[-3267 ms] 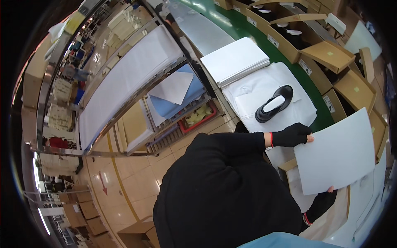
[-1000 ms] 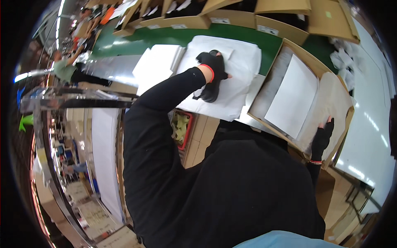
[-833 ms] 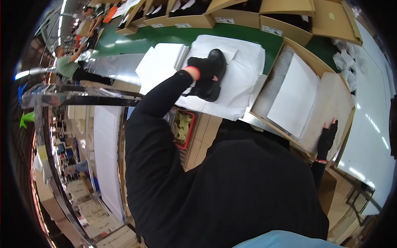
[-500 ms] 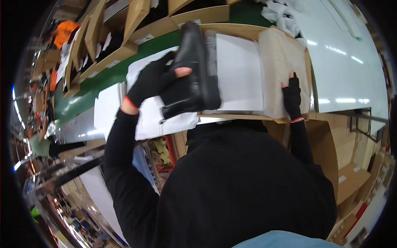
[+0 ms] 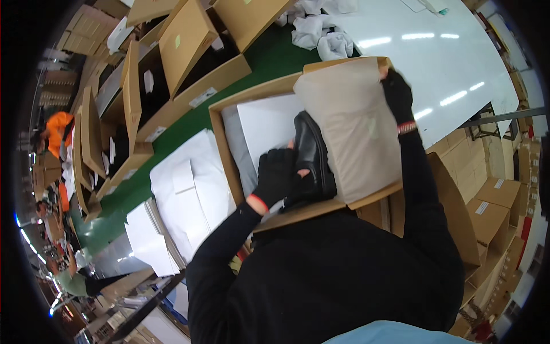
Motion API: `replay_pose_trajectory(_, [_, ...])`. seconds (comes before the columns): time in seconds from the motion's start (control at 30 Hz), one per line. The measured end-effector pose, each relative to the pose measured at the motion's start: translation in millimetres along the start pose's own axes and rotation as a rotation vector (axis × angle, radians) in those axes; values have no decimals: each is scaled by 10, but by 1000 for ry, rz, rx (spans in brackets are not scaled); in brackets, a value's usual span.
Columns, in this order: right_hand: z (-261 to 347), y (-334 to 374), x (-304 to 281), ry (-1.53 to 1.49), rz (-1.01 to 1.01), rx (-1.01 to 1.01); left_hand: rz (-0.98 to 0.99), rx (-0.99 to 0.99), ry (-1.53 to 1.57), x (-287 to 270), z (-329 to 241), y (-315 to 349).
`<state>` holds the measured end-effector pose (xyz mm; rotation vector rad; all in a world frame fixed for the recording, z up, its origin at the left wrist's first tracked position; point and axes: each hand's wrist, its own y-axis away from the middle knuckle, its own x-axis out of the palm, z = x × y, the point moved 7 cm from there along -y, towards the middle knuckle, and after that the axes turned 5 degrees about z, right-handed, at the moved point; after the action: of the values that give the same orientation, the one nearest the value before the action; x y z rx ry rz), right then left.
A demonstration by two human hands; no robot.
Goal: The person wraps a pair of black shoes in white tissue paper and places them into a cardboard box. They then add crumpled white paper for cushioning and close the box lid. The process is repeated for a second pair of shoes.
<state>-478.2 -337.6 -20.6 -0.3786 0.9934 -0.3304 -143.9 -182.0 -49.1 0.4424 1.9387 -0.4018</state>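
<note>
My left hand (image 5: 276, 179), in a black fingerless glove, is closed round a black leather ankle boot (image 5: 311, 150). The boot is inside an open cardboard box (image 5: 222, 146), along the right part of its cavity. White paper (image 5: 269, 117) lies in the box beside the boot, and thin grey wrapping shows along the left wall. Beige tissue paper (image 5: 358, 123) covers the box's folded-out lid (image 5: 381, 196) on the right. My gloved right hand (image 5: 399, 98) is closed at the lid's far right corner, where tissue and card edge meet. Some fingertips are hidden.
Stacked white paper sheets (image 5: 186, 189) lie left of the box. Several open cardboard boxes (image 5: 189, 49) with dark contents line the far left. Crumpled white paper (image 5: 323, 31) sits behind, on the glossy white table (image 5: 452, 69). More cartons (image 5: 487, 209) stand lower right.
My left hand has brought the boot from over the white sheets into the box. My right hand has gone from lying on the tissue to the lid's far corner. The view has turned.
</note>
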Motion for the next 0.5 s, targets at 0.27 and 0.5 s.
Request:
replay_pose_trajectory(0.27, [-1231,-1069,2106,308,866,54,43,-85,237,-126,50,58])
replay_pose_trajectory(0.5, [-547,-1353,1677,371,514,-80,-49,-218,419,-213,208,107])
